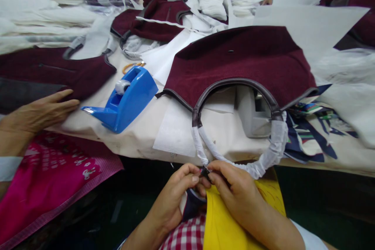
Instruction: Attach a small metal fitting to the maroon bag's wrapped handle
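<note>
A maroon fabric bag (234, 52) with dark brown piping lies on the table in front of me. Its looped handle (272, 152), mostly wrapped in white paper, hangs over the table's near edge. My left hand (184, 187) pinches the handle at its lowest part, where a small dark piece shows between the fingertips. Close against it, my right hand (234, 187) pinches the same spot from the other side. A navy and white striped cloth (191, 203) shows beneath my left hand; whether that hand holds it I cannot tell.
A blue tape dispenser (125, 99) stands left of the bag. At the far left a co-worker's hand (38, 115) touches another maroon bag (84, 70). Dark patterned fabric strips (313, 133) lie at right. A grey device (252, 113) shows through the handle opening. Other people work across the table.
</note>
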`<state>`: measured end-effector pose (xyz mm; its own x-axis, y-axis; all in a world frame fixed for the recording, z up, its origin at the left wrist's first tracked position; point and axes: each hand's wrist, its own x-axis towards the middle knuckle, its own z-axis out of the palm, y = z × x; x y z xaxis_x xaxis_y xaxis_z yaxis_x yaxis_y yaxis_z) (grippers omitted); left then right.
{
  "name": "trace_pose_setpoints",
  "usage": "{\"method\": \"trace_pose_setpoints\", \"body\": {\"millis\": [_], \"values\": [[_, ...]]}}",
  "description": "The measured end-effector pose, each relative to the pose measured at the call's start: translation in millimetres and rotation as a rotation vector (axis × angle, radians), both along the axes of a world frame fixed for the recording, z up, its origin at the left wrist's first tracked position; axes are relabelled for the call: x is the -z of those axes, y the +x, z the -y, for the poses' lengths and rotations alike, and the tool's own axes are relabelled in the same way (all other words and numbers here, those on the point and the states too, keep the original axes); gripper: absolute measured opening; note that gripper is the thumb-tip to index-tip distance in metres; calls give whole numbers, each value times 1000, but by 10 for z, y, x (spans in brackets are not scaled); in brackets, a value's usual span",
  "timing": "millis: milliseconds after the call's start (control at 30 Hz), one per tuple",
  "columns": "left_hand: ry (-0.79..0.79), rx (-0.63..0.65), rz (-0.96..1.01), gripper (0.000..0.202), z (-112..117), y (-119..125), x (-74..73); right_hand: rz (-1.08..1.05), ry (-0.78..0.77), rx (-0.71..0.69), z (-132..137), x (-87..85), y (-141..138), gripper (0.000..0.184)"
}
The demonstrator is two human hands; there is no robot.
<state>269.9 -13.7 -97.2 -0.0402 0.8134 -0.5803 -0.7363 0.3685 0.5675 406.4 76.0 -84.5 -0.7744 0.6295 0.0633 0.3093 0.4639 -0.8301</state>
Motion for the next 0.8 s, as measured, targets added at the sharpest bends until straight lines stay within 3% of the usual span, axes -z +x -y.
{"method": "trace_pose_setpoints", "body": {"millis": [200, 367, 600, 800], "values": [[30, -55, 196, 15, 44, 0, -11, -42, 163, -4, 75, -126, -36, 14], [46, -112, 98, 19, 43, 33, -69, 11, 353, -54, 128, -192, -42, 16], [64, -125, -76, 22, 77, 45, -113, 19, 695, 8, 155, -242, -94, 18], [65, -130, -33, 22, 104, 42, -123, -12, 739, -21, 153, -270, -118, 19]]}}
